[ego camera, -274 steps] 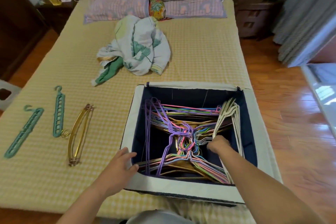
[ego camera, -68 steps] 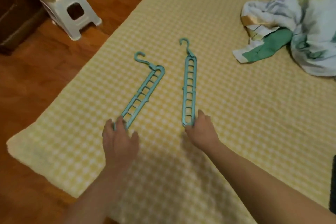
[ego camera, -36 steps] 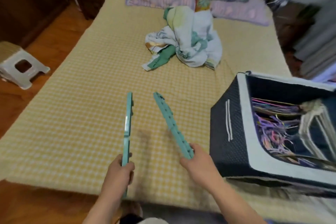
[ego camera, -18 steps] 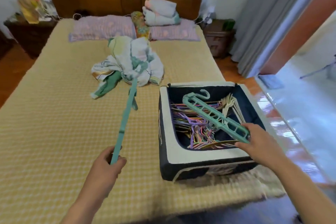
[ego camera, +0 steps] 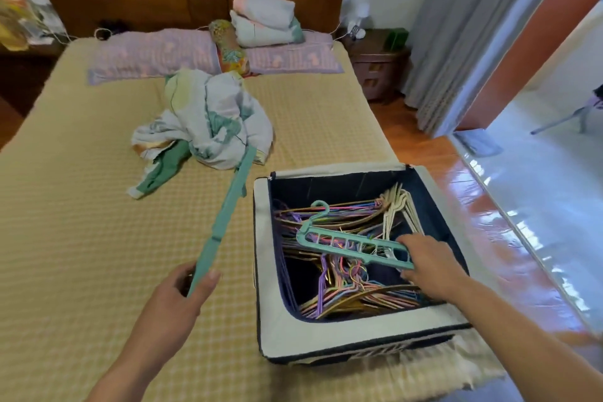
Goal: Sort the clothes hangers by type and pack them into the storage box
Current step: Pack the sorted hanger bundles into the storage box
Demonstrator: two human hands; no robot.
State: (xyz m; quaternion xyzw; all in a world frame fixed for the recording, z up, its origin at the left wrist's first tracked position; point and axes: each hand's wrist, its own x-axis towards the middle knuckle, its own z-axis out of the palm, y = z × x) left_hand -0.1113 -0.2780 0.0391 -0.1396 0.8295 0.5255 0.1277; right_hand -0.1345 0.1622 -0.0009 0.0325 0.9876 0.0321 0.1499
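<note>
Teal plastic multi-hole hanger (ego camera: 354,243), flat and slotted with a hook at its far end, now lies low across the mouth of the dark fabric storage box with the pale rim (ego camera: 326,331), where half a second ago it was held higher and tilted above the opening. The right hand (ego camera: 430,263) grips its near end, fingers curled round the last slot, while the hook end points away from the hand toward the box's far left corner. Beneath the hand the tangle of thin coloured wire hangers (ego camera: 329,290) fills the box, and just beyond the knuckles stands the bundle of cream plastic hangers (ego camera: 396,206). Whether the teal hanger already rests on the pile or hangs a little above it is hard to tell from this angle. The left hand (ego camera: 182,295) closes round the near end of the second teal slotted hanger (ego camera: 225,219), which is seen edge-on and slants up and away from the hand over the yellow checked bedspread (ego camera: 75,238), its far end in front of the crumpled floral blanket (ego camera: 212,118). Judging by this, the first of the pair is about to be let go, and the second should follow it so the two teal pieces lie together as one type.
</note>
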